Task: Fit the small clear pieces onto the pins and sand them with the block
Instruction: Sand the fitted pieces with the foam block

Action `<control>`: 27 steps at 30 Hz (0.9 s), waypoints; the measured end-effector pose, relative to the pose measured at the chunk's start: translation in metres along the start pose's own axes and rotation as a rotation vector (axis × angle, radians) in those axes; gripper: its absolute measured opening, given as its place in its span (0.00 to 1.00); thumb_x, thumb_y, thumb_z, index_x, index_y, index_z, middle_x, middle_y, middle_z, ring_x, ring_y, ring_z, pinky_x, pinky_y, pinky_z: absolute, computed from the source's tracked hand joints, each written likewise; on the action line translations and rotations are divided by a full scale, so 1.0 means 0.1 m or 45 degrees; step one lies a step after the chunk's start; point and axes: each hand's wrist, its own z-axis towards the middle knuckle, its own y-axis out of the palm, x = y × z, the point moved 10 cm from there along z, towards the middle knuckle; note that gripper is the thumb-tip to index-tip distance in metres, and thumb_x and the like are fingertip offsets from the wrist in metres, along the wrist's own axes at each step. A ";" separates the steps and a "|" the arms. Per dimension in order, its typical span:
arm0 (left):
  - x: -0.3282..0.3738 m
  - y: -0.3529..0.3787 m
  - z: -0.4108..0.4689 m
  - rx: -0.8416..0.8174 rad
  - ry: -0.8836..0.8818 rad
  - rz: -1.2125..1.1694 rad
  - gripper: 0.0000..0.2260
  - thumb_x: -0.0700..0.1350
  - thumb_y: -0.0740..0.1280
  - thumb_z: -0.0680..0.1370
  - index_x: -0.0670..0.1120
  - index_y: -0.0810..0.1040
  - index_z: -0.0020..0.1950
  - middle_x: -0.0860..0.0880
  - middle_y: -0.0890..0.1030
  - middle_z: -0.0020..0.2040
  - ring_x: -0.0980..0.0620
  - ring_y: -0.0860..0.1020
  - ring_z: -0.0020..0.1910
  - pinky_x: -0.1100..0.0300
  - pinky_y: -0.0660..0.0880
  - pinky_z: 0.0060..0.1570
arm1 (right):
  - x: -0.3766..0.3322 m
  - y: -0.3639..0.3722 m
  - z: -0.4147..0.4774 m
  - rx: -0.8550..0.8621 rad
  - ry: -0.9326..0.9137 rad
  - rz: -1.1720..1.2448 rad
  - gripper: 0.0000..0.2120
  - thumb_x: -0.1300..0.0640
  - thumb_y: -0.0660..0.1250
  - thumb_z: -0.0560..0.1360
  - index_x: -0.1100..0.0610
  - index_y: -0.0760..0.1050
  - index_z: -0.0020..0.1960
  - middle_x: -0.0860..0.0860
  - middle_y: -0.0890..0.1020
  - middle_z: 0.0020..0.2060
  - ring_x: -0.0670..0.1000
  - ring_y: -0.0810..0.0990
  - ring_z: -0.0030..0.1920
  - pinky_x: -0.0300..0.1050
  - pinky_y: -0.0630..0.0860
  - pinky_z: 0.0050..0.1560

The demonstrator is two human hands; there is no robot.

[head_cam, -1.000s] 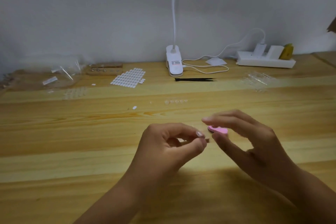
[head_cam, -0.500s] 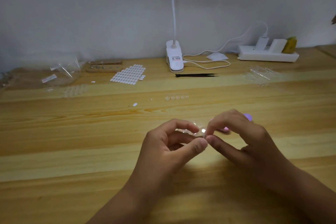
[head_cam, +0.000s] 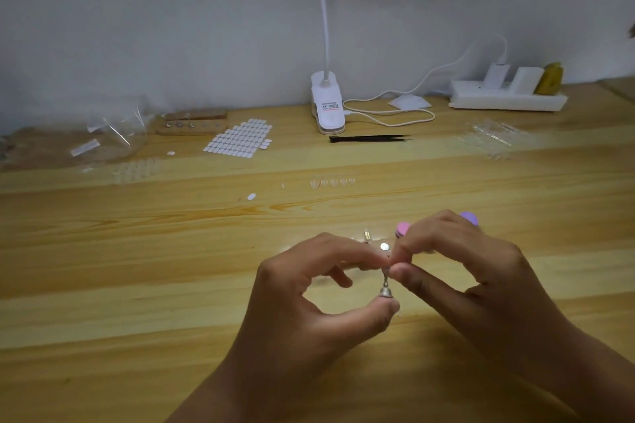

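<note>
One metal pin (head_cam: 385, 288) upright above table (head_cam: 137, 251), my view: left hand (head_cam: 299, 295) pinches it thumb-to-forefinger, right hand (head_cam: 481, 268) pinches its top. One pink-purple block (head_cam: 402, 229) just behind. Five clear pieces (head_cam: 331, 182) rowed farther back.

the scene is dim and murky, and the wall (head_cam: 171, 10) reads flat grey. the one bright patch is a small pool of light on the table (head_cam: 103, 251) just above centre, with a blown-out white glare spot. it lies between the left hand (head_cam: 302, 292) and right hand (head_cam: 481, 271), which both pinch the pin (head_cam: 385, 287); the pin shows a dull glint. soft shadow spreads under the hands toward 6 o'clock. clear bags (head_cam: 103, 137) at 9 o'clock look smeared. plank lines curve slightly near 3 and 9 o'clock.
</note>
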 end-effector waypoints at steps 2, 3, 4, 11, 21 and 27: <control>-0.05 0.00 -0.01 -0.010 -0.055 -0.074 0.12 0.44 0.78 0.67 0.49 0.84 0.49 0.53 0.85 0.46 0.50 0.83 0.47 0.60 0.79 0.43 | 0.00 0.03 0.00 -0.017 0.023 0.026 0.05 0.52 0.69 0.75 0.53 0.81 0.46 0.43 0.82 0.42 0.51 0.82 0.48 0.55 0.79 0.54; -0.08 0.00 -0.01 -0.008 -0.079 -0.113 0.12 0.44 0.78 0.67 0.50 0.84 0.48 0.52 0.85 0.46 0.49 0.83 0.47 0.61 0.78 0.44 | 0.01 0.04 0.00 -0.019 0.047 0.054 0.05 0.51 0.70 0.75 0.52 0.81 0.46 0.42 0.82 0.42 0.50 0.82 0.48 0.54 0.78 0.55; -0.10 0.01 -0.02 -0.006 -0.100 -0.154 0.11 0.43 0.78 0.67 0.50 0.84 0.48 0.51 0.85 0.46 0.49 0.83 0.46 0.61 0.78 0.44 | 0.02 0.04 0.01 -0.014 0.079 0.086 0.05 0.50 0.70 0.74 0.50 0.81 0.46 0.41 0.82 0.42 0.49 0.82 0.48 0.51 0.78 0.56; -0.22 0.08 -0.04 0.047 -0.170 -0.357 0.12 0.41 0.79 0.66 0.50 0.85 0.47 0.49 0.85 0.45 0.48 0.84 0.44 0.60 0.80 0.48 | 0.08 0.03 -0.07 0.112 0.259 0.140 0.05 0.54 0.75 0.69 0.47 0.79 0.41 0.42 0.83 0.40 0.48 0.82 0.50 0.29 0.69 0.59; -0.27 0.07 -0.02 0.029 -0.254 -0.457 0.13 0.40 0.79 0.65 0.47 0.85 0.48 0.45 0.85 0.45 0.47 0.85 0.45 0.59 0.80 0.49 | 0.18 -0.10 0.04 0.058 0.159 -0.111 0.06 0.50 0.70 0.75 0.51 0.82 0.47 0.41 0.82 0.44 0.46 0.80 0.50 0.38 0.72 0.52; -0.39 0.07 -0.04 0.020 -0.387 -0.560 0.14 0.35 0.78 0.65 0.46 0.84 0.49 0.43 0.85 0.42 0.48 0.84 0.43 0.62 0.79 0.46 | 0.70 0.05 0.03 -0.255 0.266 -0.659 0.10 0.57 0.73 0.74 0.54 0.83 0.55 0.49 0.82 0.49 0.53 0.77 0.51 0.46 0.66 0.51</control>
